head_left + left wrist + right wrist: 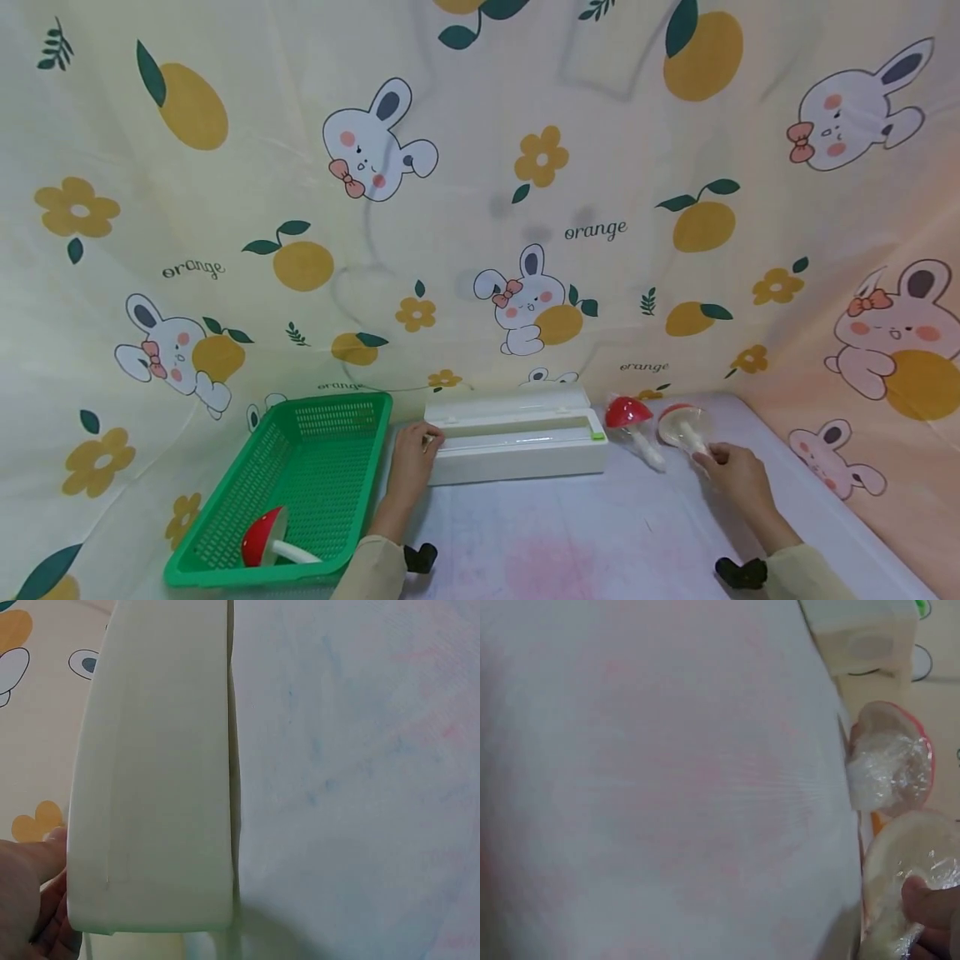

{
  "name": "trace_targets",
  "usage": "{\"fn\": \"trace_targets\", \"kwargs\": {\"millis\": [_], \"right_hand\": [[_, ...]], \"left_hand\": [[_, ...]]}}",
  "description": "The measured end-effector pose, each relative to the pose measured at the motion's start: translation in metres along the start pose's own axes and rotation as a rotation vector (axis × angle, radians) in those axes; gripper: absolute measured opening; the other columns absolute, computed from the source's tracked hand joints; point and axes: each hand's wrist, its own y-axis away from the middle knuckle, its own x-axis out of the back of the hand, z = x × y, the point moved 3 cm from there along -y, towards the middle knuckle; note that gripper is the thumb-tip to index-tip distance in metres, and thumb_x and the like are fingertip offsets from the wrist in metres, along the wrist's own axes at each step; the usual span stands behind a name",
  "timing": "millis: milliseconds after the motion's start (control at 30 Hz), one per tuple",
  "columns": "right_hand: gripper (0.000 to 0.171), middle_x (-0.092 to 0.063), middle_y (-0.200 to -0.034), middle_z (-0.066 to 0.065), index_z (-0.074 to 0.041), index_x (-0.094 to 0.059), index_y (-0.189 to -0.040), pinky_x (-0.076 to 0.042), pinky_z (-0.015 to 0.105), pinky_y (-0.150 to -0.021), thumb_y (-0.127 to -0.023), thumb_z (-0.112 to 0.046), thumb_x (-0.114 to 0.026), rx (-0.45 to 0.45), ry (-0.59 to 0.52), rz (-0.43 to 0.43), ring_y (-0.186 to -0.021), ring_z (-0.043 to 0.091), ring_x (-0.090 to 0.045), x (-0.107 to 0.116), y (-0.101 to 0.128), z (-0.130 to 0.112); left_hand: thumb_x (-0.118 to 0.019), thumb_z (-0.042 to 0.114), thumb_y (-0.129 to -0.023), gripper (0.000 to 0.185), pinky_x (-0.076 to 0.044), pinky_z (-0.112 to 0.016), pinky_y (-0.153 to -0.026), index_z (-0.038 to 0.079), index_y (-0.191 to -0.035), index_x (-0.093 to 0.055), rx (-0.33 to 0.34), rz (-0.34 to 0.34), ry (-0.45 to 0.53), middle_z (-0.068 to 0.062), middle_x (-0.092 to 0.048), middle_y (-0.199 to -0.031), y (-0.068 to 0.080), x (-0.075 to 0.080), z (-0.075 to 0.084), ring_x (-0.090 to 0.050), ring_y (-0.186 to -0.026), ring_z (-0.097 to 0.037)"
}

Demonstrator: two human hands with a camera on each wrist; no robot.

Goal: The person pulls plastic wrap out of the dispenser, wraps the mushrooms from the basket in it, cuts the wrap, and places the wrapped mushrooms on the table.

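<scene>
A white cling film dispenser [517, 462] lies lengthwise on the table with its lid raised and a small green piece at its right end. My left hand [414, 454] grips its left end, and the thumb shows beside that end in the left wrist view. Film-wrapped, a toy mushroom [684, 427] leans with its pale underside facing me; my right hand [738, 483] pinches its stem. Just left of it lies another red-capped mushroom [630, 421], also in shiny clear film. In the right wrist view my thumb [922, 900] presses on the wrapped mushroom.
A green plastic basket [367, 467] stands on the left, close to my left forearm. An unwrapped red toy mushroom [262, 537] with a white stem lies in its near end. Behind the white table [630, 533] hangs a printed cloth [465, 217].
</scene>
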Motion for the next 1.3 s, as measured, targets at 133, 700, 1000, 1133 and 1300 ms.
{"fn": "trace_targets", "kwargs": {"millis": [133, 700, 1000, 1133, 1300], "right_hand": [[0.061, -0.062, -0.125, 0.041, 0.020, -0.054, -0.137, -0.053, 0.055, -0.078, -0.099, -0.024, -0.075, 0.009, 0.029, 0.086, -0.106, 0.052, -0.062, -0.002, 0.005, -0.008], [0.043, -0.063, -0.121, 0.028, 0.004, -0.068, -0.123, -0.043, 0.067, -0.093, -0.085, -0.004, -0.087, 0.448, 0.033, 0.352, -0.112, 0.050, -0.054, -0.042, 0.020, -0.091], [0.032, -0.072, -0.121, 0.013, -0.008, -0.079, -0.120, -0.052, 0.066, -0.103, -0.090, -0.015, -0.089, 0.594, 0.009, 0.037, -0.120, 0.039, -0.064, -0.069, 0.011, -0.145], [0.023, -0.072, -0.117, 0.008, -0.015, -0.082, -0.113, -0.057, 0.059, -0.098, -0.092, -0.023, -0.087, 0.552, 0.072, -0.062, -0.113, 0.033, -0.066, -0.074, 0.003, -0.156], [0.013, -0.070, -0.115, 0.008, -0.017, -0.084, -0.106, -0.059, 0.056, -0.095, -0.093, -0.021, -0.086, 0.481, 0.084, -0.159, -0.109, 0.032, -0.066, -0.076, -0.002, -0.162]], "left_hand": [[-0.076, 0.011, -0.100, 0.007, -0.051, -0.043, -0.086, 0.006, -0.097, -0.074, -0.011, 0.024, 0.047, -0.007, -0.070, -0.100, -0.001, -0.002, -0.003, -0.061, -0.095, -0.024], [-0.078, 0.013, -0.100, 0.011, -0.051, -0.039, -0.081, 0.003, -0.101, -0.074, 0.045, 0.078, 0.121, -0.007, -0.070, -0.097, -0.003, -0.003, -0.006, -0.062, -0.091, -0.023], [-0.079, 0.012, -0.099, 0.012, -0.050, -0.040, -0.083, 0.002, -0.100, -0.074, 0.085, 0.085, 0.107, -0.007, -0.070, -0.095, -0.004, -0.002, -0.004, -0.061, -0.091, -0.023], [-0.078, 0.011, -0.100, 0.010, -0.049, -0.040, -0.083, 0.002, -0.101, -0.074, 0.085, 0.090, 0.113, -0.007, -0.070, -0.094, -0.004, -0.002, -0.003, -0.061, -0.090, -0.023], [-0.077, 0.009, -0.099, 0.007, -0.048, -0.040, -0.082, 0.003, -0.102, -0.075, 0.097, 0.091, 0.110, -0.006, -0.070, -0.092, -0.005, -0.003, -0.002, -0.060, -0.090, -0.023]]}}
